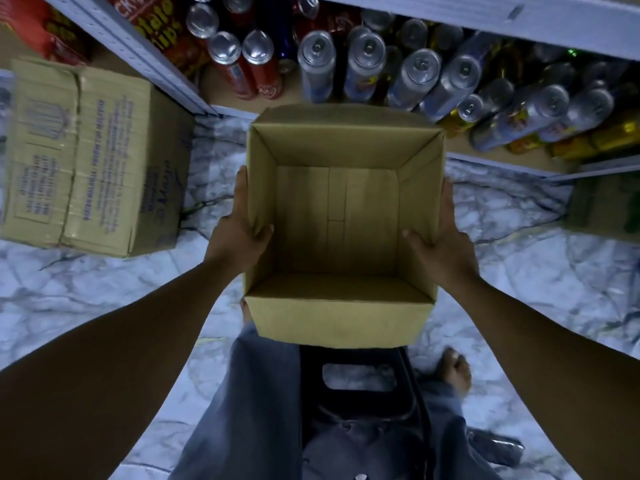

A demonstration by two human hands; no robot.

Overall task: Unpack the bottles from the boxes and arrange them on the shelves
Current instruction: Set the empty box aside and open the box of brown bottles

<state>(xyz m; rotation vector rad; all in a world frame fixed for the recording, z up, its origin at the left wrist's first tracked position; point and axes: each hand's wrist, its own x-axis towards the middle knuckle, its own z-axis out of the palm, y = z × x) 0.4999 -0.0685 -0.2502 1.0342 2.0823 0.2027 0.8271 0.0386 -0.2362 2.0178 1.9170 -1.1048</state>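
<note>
Marbled white floor (104,289) is seen below, with a shelf (498,163) set along the top of the view. A sealed carton (93,157) is laid on the floor at left. An open box (339,216) – its bare bottom showing – is held above the floor, before the shelf. Metal-topped bottles (367,64) are stood in rows on the shelf. The box walls are gripped from either side – left hand (239,230), right hand (443,244) – thumbs inside, fingers outside.

open-topped box (341,320); shelf (223,95) dense with cans (367,60)
</note>
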